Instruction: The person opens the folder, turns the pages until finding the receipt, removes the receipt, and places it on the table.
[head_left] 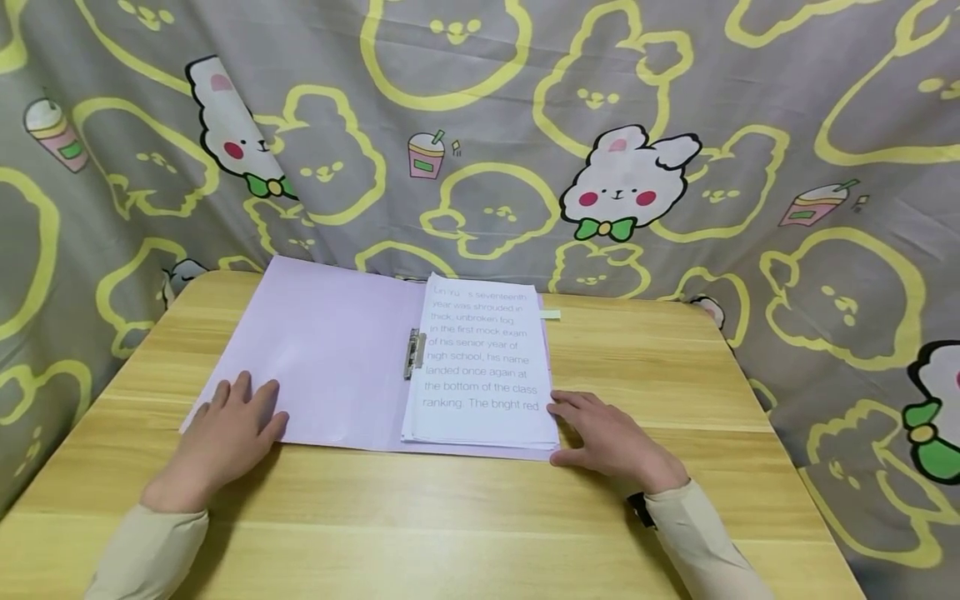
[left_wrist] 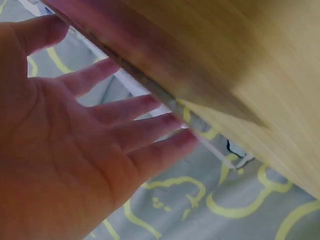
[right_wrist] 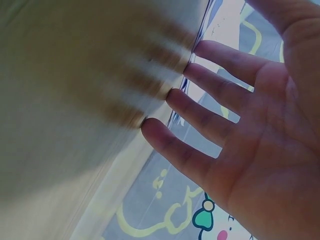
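Note:
A light purple clip folder (head_left: 330, 358) lies spread open on the wooden table. On its right half sits a stack of printed sheets (head_left: 480, 367) with large text, beside a metal clip (head_left: 413, 354) near the fold. My left hand (head_left: 228, 433) is at the folder's lower left corner, fingers spread over the cover. In the left wrist view its palm (left_wrist: 65, 135) shows with nothing in it. My right hand (head_left: 611, 437) is at the folder's lower right edge, fingertips right at the border. Straight, spread fingers (right_wrist: 215, 100) meet the surface in the right wrist view.
A pale green tab (head_left: 551, 314) sticks out from the folder's right side. Bare wood of the table (head_left: 420, 525) shows in front of the folder. A grey curtain (head_left: 495, 125) with cartoon rabbits hangs behind the table and along both sides.

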